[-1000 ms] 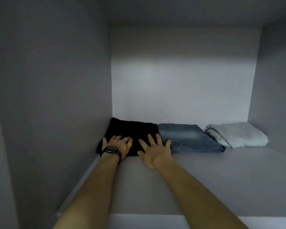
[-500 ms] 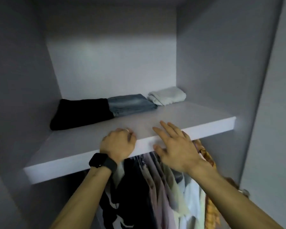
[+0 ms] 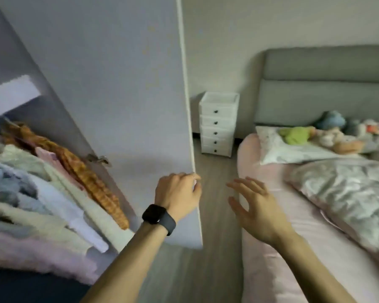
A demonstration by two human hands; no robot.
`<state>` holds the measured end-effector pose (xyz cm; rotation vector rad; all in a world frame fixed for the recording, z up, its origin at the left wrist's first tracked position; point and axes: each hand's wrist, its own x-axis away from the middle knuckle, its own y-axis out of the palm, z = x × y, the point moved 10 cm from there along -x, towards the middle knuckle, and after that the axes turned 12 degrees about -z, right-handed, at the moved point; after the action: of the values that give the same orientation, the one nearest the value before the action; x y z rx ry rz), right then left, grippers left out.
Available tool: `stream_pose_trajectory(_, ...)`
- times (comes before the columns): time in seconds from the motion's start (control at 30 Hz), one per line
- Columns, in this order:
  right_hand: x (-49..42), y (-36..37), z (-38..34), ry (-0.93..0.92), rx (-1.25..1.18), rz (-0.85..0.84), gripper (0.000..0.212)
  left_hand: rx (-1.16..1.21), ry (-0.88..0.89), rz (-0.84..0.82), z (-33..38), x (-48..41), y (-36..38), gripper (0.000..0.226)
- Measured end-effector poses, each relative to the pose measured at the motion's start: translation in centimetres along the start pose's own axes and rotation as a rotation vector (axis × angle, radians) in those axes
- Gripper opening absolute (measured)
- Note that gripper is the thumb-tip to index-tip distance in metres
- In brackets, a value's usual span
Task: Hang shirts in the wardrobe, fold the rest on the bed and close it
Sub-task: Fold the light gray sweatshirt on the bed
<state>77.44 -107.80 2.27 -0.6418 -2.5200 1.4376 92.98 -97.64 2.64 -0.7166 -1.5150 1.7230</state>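
One smooth, flat door (image 3: 118, 84) edge sits gripped in left fingers (image 3: 185, 176), right fingers (image 3: 246, 183) splayed.

Hanging shirts (image 3: 53, 184) occupy the lower left of the frame, inside the wardrobe, with its open door (image 3: 123, 106) at centre. A drawer unit (image 3: 217, 125) stands behind the door, right of centre. The bed (image 3: 293, 237) fills the right of the frame, pillow (image 3: 293, 149) and soft toys (image 3: 328, 134) at its far end.

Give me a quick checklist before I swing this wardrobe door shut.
1. Left hand grips the wardrobe door by its edge: ok.
2. Right hand free, holding nothing: ok.
3. Orange checked shirt clear of the hinge: cannot tell, it hangs close.
4. No clothes left on the bed: cannot tell, only part shows.
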Motion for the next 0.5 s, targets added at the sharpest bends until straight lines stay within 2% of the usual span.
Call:
stream_pose_trajectory(0.1, 5.9, -1.6, 9.0, 0.252, -0.015, -0.012, 0.035, 0.051, 0.184, -0.089, 9.8, -3.3, 3.8, 0.029)
stream_pose_trajectory(0.2, 16.3, -5.4, 18.4, 0.588, -0.026, 0.129, 0.037, 0.064, 0.455, -0.256, 24.0, -5.4, 8.7, 0.029)
stream_pose_trajectory(0.33, 26.9, -7.4, 23.4, 0.905, -0.040, 0.210, 0.038, 0.028, 0.691, -0.415, 35.5, -4.8, 13.6, 0.030)
stream_pose_trajectory(0.5, 37.4, -9.3, 24.0, 1.202, -0.015, 0.368, 0.037, -0.052, 1.018, -0.471, 47.3, -0.2, 16.1, 0.033)
